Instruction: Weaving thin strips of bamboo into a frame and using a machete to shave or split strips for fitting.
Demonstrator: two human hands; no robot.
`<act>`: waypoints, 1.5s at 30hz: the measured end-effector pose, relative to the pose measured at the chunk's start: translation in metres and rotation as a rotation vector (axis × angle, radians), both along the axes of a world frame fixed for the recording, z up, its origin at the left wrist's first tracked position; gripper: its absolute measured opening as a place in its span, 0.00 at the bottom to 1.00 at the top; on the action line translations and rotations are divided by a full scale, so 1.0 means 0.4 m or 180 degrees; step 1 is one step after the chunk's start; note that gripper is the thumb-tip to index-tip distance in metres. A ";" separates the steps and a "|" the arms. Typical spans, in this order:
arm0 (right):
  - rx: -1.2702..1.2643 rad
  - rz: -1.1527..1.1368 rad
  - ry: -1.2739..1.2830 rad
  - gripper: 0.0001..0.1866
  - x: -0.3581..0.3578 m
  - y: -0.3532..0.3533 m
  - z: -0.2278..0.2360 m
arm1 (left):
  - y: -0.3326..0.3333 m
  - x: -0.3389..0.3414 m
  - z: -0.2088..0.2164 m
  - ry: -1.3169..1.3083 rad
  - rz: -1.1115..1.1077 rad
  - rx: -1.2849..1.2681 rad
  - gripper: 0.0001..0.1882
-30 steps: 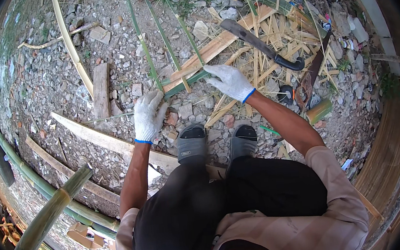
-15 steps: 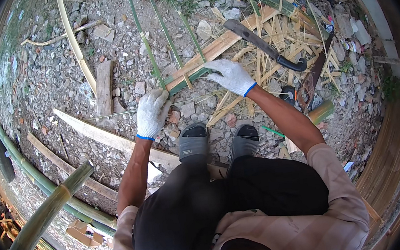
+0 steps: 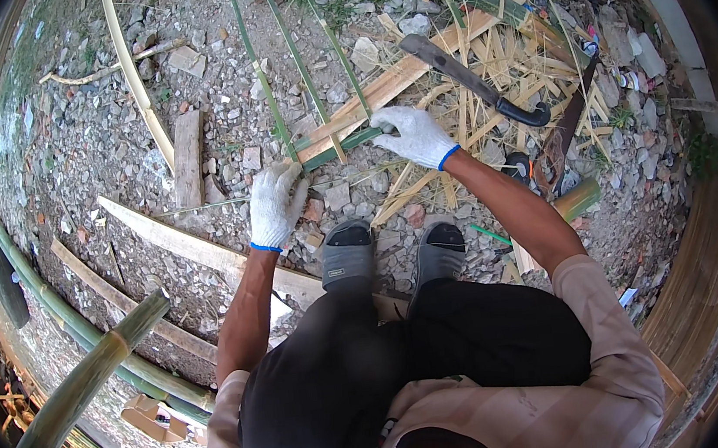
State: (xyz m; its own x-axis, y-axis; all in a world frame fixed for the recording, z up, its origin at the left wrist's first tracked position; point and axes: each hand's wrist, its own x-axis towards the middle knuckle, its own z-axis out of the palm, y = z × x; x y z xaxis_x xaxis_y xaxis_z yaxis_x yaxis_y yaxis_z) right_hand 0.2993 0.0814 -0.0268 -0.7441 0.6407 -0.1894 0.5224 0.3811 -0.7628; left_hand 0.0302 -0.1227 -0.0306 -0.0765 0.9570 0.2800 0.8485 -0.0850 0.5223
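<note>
A short green bamboo strip (image 3: 344, 148) runs crosswise between my two white-gloved hands. My left hand (image 3: 273, 201) pinches its left end, near the foot of the leftmost long bamboo strip (image 3: 273, 102). On the other end my right hand (image 3: 416, 136) has its fingers and thumb closed. Two more long strips, a middle bamboo strip (image 3: 295, 51) and a right bamboo strip (image 3: 341, 51), reach away from me. The middle one's pale end crosses the short strip and sticks out on my side. Beneath them lies a flat wooden board (image 3: 397, 82). My gloved fingertips are partly hidden.
A machete (image 3: 456, 65) with a dark hooked handle lies right of the board, over pale bamboo shavings (image 3: 528, 84). A thick green bamboo pole (image 3: 95, 378) rises at lower left. Split bamboo (image 3: 195, 248) and a wooden plank (image 3: 188, 159) lie on the rubble ground. My sandalled feet (image 3: 347, 251) are close below my hands.
My left hand and forearm have shifted very slightly right. The fingers of my right hand have moved a little at the strip's end. The long strips and machete stay in place.
</note>
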 end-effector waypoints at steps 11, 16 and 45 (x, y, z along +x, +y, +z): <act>-0.0098 -0.0228 0.0184 0.16 0.005 -0.014 -0.016 | 0.001 0.001 -0.008 -0.0017 0.0037 0.0100 0.18; -0.0048 -0.0193 0.0187 0.16 0.005 -0.013 -0.016 | 0.000 0.005 -0.012 -0.0037 0.0036 0.0199 0.17; 0.1915 0.1230 -0.0057 0.42 -0.116 -0.007 0.023 | 0.146 0.024 0.036 0.0663 -0.0391 -0.0821 0.49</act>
State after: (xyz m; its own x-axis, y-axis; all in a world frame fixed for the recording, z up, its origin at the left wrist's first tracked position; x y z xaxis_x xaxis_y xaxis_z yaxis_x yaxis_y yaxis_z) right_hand 0.2530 0.0788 -0.0176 -0.9390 0.3291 0.0997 0.2755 0.8935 -0.3546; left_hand 0.0398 -0.0644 -0.0160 0.0770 0.9967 0.0253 0.9308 -0.0810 0.3566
